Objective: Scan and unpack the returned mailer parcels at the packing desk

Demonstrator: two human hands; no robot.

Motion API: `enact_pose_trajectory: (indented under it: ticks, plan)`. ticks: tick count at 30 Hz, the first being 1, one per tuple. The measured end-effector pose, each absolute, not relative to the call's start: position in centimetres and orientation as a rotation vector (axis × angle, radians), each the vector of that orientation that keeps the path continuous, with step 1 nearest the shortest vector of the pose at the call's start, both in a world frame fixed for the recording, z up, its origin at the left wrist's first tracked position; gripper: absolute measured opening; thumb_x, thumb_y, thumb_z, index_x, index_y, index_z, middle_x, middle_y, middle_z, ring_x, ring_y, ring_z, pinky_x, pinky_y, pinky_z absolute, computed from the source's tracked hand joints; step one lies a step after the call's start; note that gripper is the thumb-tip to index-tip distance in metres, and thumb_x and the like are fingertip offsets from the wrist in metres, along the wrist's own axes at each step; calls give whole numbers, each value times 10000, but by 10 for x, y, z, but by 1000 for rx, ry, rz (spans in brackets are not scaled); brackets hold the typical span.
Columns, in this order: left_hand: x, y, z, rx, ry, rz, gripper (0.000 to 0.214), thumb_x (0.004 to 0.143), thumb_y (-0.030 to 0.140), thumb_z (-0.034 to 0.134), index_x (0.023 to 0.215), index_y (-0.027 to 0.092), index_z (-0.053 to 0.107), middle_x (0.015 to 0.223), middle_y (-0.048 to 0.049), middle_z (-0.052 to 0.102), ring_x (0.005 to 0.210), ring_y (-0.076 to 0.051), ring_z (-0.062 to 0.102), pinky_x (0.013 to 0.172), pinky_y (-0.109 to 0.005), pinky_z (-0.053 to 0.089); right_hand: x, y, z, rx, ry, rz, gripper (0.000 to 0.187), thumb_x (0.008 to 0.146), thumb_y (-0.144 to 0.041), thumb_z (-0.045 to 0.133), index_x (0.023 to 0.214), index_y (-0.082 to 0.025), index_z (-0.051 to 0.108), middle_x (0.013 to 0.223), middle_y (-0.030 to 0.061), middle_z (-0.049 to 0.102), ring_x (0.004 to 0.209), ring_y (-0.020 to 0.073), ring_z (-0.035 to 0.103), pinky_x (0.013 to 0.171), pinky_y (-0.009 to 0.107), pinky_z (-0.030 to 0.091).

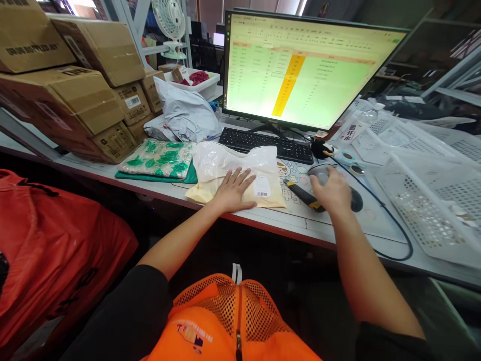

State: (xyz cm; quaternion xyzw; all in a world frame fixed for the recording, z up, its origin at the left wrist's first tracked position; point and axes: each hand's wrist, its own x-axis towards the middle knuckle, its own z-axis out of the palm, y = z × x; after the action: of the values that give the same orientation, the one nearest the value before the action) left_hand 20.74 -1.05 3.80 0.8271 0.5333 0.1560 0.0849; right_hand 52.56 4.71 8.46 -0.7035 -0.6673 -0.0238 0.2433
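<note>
My left hand [235,190] lies flat, fingers spread, on a clear plastic bag [240,173] that holds a pale yellow folded item with a barcode label [262,186]. The bag rests at the desk's front edge, in front of the black keyboard [266,143]. My right hand [332,193] is curled over the end of a black and yellow handheld tool [300,193] on the desk mat. A grey rounded object [319,171] sits just beyond its fingers, and a black corded object [356,200] lies to its right.
A large monitor [300,70] shows a spreadsheet. A green-patterned packet [158,159], grey mailer bags [186,115] and stacked cardboard boxes [75,95] fill the left. White perforated baskets [424,205] stand at the right. A red bag [48,250] sits lower left.
</note>
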Motion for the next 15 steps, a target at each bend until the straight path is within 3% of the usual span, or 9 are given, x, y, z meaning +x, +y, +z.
enact_pose_trajectory:
  ticks: [5, 9, 12, 15]
  plan:
    - [207, -11, 37, 2462, 1594, 491, 950, 896, 647, 669, 1676, 257, 293, 1779, -62, 193, 1661, -322, 74, 1358, -541, 48, 535, 91, 85, -2381, -1504, 102, 748, 765, -360, 795, 1386, 5, 593, 1256, 357, 646, 1218, 489, 619, 1008, 622, 495]
    - [206, -12, 38, 2464, 1603, 493, 949, 900, 654, 661, 1676, 255, 289, 1780, -58, 191, 1661, -314, 82, 1360, -531, 49, 524, 90, 104, -2414, -1489, 80, 512, 816, -244, 734, 1261, 0, 669, 1159, 320, 698, 1165, 454, 666, 977, 569, 538]
    - [206, -13, 39, 2476, 1594, 486, 950, 903, 659, 656, 1676, 244, 291, 1780, -59, 192, 1660, -316, 86, 1361, -528, 59, 529, 61, 141, -2240, -1703, 269, 322, 903, -400, 702, 1046, -113, 732, 831, 177, 725, 822, 362, 731, 762, 510, 601]
    - [206, -13, 37, 2488, 1584, 507, 948, 904, 658, 657, 1676, 247, 292, 1780, -60, 191, 1660, -321, 85, 1360, -531, 60, 531, 15, 176, -2009, -2005, 655, 424, 880, -609, 722, 916, -186, 723, 677, 97, 673, 537, 254, 636, 477, 381, 522]
